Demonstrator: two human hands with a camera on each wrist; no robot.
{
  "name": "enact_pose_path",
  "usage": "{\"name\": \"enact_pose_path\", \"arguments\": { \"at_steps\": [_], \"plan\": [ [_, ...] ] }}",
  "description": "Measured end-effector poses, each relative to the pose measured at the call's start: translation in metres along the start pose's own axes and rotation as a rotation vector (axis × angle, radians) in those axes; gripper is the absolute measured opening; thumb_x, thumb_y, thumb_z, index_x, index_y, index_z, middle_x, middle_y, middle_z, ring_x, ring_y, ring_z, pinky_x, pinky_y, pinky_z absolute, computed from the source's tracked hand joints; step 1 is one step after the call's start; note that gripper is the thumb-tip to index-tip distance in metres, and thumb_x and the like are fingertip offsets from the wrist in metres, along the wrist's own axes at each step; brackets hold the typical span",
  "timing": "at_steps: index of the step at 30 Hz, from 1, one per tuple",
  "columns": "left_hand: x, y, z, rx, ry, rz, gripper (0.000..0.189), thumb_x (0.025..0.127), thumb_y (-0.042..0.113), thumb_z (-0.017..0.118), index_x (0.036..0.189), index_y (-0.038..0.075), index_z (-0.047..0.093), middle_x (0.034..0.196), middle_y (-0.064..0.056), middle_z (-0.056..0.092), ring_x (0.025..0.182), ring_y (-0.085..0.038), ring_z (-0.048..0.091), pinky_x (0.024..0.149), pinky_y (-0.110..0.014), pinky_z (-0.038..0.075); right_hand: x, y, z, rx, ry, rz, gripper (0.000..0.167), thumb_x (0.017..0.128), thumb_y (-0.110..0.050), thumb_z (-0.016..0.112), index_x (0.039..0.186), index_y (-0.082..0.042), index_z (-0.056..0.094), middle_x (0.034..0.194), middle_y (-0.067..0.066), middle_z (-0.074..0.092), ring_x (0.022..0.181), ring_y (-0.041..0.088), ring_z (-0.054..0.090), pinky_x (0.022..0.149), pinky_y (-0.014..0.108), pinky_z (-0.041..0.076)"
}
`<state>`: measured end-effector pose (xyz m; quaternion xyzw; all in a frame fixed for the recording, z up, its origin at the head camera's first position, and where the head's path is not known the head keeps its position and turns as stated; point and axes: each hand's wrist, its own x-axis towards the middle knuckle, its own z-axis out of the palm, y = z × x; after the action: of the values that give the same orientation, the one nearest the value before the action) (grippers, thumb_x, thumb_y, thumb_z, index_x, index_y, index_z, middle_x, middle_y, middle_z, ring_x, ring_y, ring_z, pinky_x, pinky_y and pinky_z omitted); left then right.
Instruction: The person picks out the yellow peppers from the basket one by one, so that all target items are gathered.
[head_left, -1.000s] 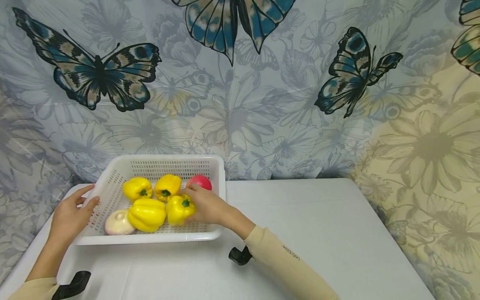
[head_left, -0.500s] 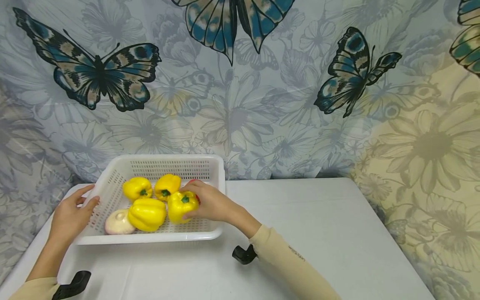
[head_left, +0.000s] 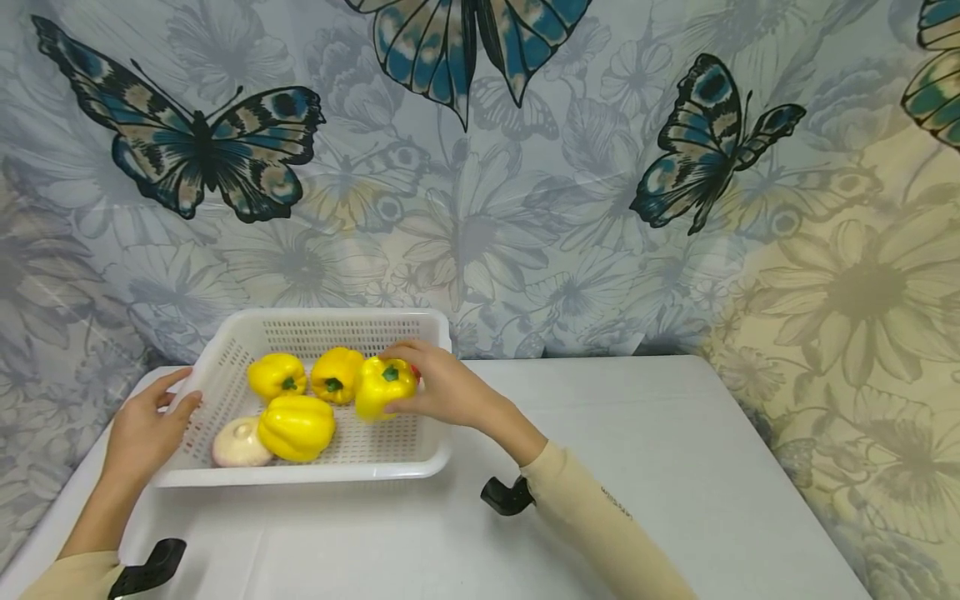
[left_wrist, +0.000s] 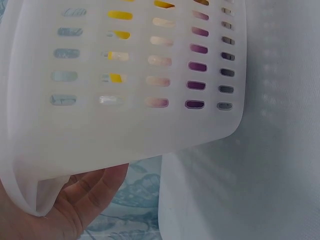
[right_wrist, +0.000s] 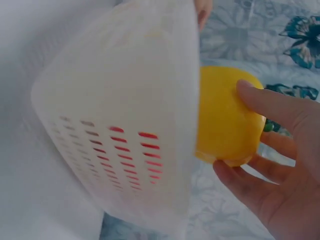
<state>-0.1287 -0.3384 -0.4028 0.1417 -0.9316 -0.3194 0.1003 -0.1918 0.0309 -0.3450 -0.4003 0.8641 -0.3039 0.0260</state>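
In the head view my right hand [head_left: 446, 387] grips a yellow bell pepper [head_left: 378, 396] over the right part of a white plastic basket [head_left: 300, 475]. The right wrist view has this pepper [right_wrist: 225, 117] raised level with the rim, thumb on one side and fingers on the other. My left hand [head_left: 146, 433] holds the basket's left rim, its fingers curled beneath the edge in the left wrist view. Inside lie more yellow peppers [head_left: 296, 427] and a round whitish vegetable [head_left: 242, 442] with a purple underside. A red round thing [head_left: 417, 372] is mostly hidden behind my right hand.
The basket stands toward the back left of a white-covered table [head_left: 600, 467]. Behind the table hangs a cloth [head_left: 480, 233] printed with butterflies and flowers. Black wrist mounts [head_left: 508, 497] stick out from both sleeves.
My right hand has lifted the yellow pepper off the basket floor and moved it up and to the right, covering most of the red thing. The left hand stays at the rim.
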Motion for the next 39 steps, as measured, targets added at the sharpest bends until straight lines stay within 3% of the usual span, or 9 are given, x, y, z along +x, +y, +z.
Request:
{"name": "enact_pose_path", "arguments": {
  "at_steps": [9, 16, 24, 33, 39],
  "plan": [
    [0.003, 0.000, -0.001, -0.005, 0.001, 0.021, 0.054, 0.101, 0.019, 0.052, 0.145, -0.008, 0.037, 0.114, -0.040, 0.053, 0.086, -0.045, 0.062, 0.053, -0.029, 0.045, -0.006, 0.010, -0.018, -0.016, 0.034, 0.041, 0.061, 0.080, -0.028, 0.082, 0.133, -0.010, 0.058, 0.138, 0.003, 0.052, 0.126, 0.020, 0.051, 0.104, 0.033, 0.042],
    [0.002, 0.000, -0.001, -0.002, -0.006, 0.025, 0.053, 0.101, 0.019, 0.053, 0.144, -0.009, 0.037, 0.115, -0.040, 0.053, 0.088, -0.047, 0.061, 0.054, -0.030, 0.046, -0.015, 0.015, -0.030, 0.084, 0.059, 0.030, 0.061, 0.080, -0.022, 0.083, 0.133, -0.009, 0.058, 0.137, 0.002, 0.053, 0.125, 0.018, 0.050, 0.093, 0.034, 0.051],
    [-0.001, 0.000, -0.002, 0.004, -0.012, 0.031, 0.054, 0.102, 0.022, 0.052, 0.145, -0.008, 0.036, 0.116, -0.040, 0.052, 0.090, -0.048, 0.061, 0.057, -0.038, 0.049, -0.023, 0.020, -0.048, 0.105, 0.087, 0.028, 0.059, 0.081, -0.019, 0.082, 0.133, -0.006, 0.057, 0.136, 0.004, 0.053, 0.121, 0.019, 0.052, 0.094, 0.033, 0.050],
    [0.000, 0.002, 0.000, -0.007, -0.005, 0.025, 0.054, 0.102, 0.022, 0.052, 0.145, -0.007, 0.037, 0.116, -0.040, 0.051, 0.090, -0.047, 0.061, 0.057, -0.035, 0.048, -0.036, 0.043, -0.069, 0.117, 0.174, 0.041, 0.061, 0.078, -0.012, 0.084, 0.132, -0.001, 0.056, 0.136, 0.010, 0.053, 0.121, 0.025, 0.053, 0.092, 0.039, 0.051],
    [0.000, 0.001, -0.001, -0.005, -0.002, 0.024, 0.054, 0.102, 0.021, 0.053, 0.145, -0.007, 0.038, 0.116, -0.040, 0.052, 0.090, -0.048, 0.061, 0.056, -0.036, 0.049, -0.044, 0.059, -0.080, 0.141, 0.179, 0.086, 0.064, 0.079, -0.009, 0.082, 0.135, -0.001, 0.054, 0.140, 0.012, 0.050, 0.126, 0.029, 0.049, 0.097, 0.043, 0.048]
  ]
}}
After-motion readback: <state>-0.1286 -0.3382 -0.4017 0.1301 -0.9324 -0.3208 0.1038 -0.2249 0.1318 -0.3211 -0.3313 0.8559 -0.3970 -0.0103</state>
